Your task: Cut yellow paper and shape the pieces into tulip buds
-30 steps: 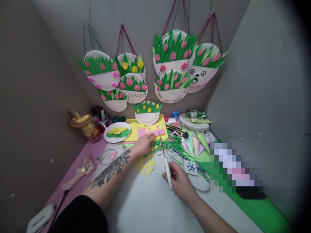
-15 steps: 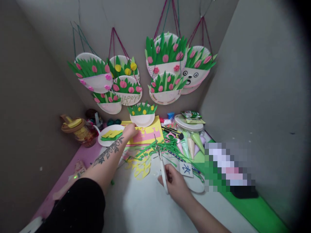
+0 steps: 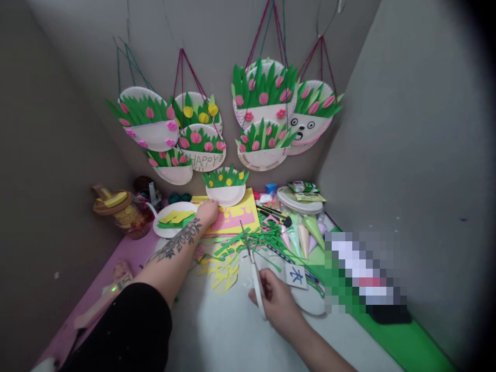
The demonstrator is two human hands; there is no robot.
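Observation:
My right hand (image 3: pixel 281 299) is wrapped round the white handles of a pair of scissors (image 3: pixel 256 284), whose blades point away over the table. My left hand (image 3: pixel 208 212) reaches far forward over the left edge of a pink cut-out paper (image 3: pixel 236 221) lying on yellow sheets (image 3: pixel 250 201). Its fingers are curled, and whatever lies between them is hidden. Beside that wrist is a white plate (image 3: pixel 158 225) holding yellow and green paper pieces (image 3: pixel 178 216). Just beyond my left hand stands a half-plate basket (image 3: pixel 227 195) with paper leaves and yellow flowers.
Green paper strips (image 3: pixel 267 235) and yellow scraps (image 3: pixel 225 276) litter the table (image 3: pixel 225 330). At right are piping bags (image 3: pixel 304 240), a cutter (image 3: pixel 284 220), stacked plates (image 3: pixel 300 204) and a white card (image 3: pixel 296 276). A lidded cup (image 3: pixel 124 212) stands left. Paper-plate flower baskets (image 3: pixel 267 106) hang behind.
My left hand has drawn back slightly to the left, its fingers now more curled. The scissors in my right hand have shifted a little left and nearer. The view has tilted slightly.

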